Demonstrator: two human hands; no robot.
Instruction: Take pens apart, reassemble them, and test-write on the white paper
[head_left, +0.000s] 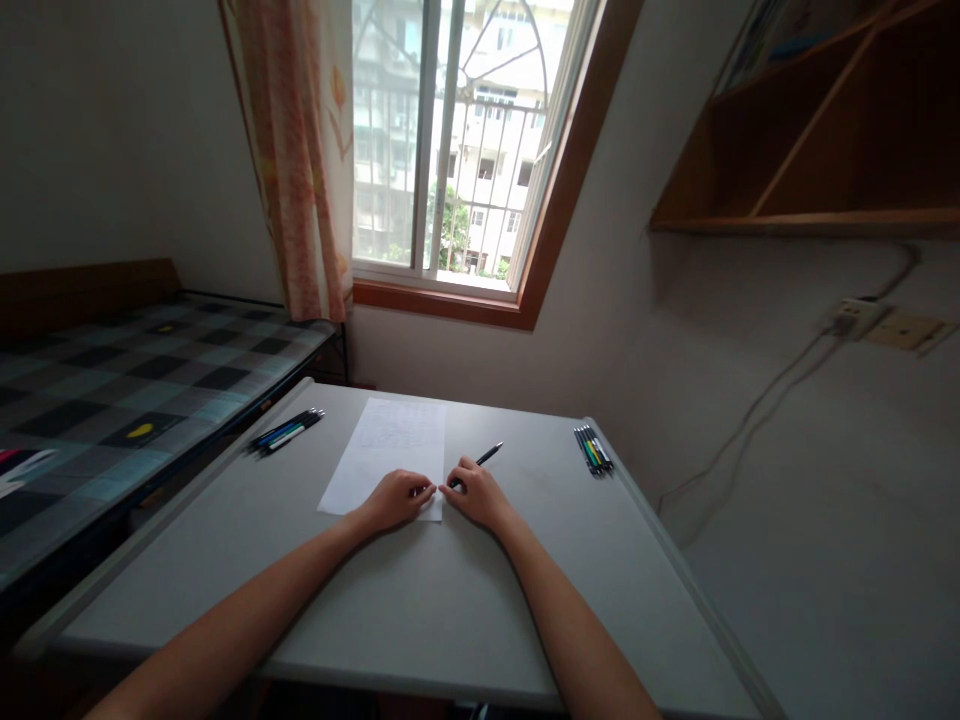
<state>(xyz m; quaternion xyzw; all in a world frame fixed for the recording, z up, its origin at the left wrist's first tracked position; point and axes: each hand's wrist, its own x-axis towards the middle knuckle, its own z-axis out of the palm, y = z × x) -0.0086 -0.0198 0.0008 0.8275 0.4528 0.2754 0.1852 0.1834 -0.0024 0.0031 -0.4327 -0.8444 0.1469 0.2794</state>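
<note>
A white sheet of paper (390,450) lies on the grey table (420,590) in front of me. My left hand (397,497) rests on the sheet's near right corner with its fingers curled. My right hand (478,494) sits just right of the sheet, closed around a black pen (487,455) whose far end points up and to the right. The fingertips of both hands nearly meet at the sheet's edge.
A bunch of pens (287,431) lies at the table's far left, another bunch of pens (593,449) at its far right. A bed with a checked cover (135,390) stands to the left. Window (457,150), curtain (300,160), wooden shelf (817,150) and wall socket (855,318) with cable lie beyond.
</note>
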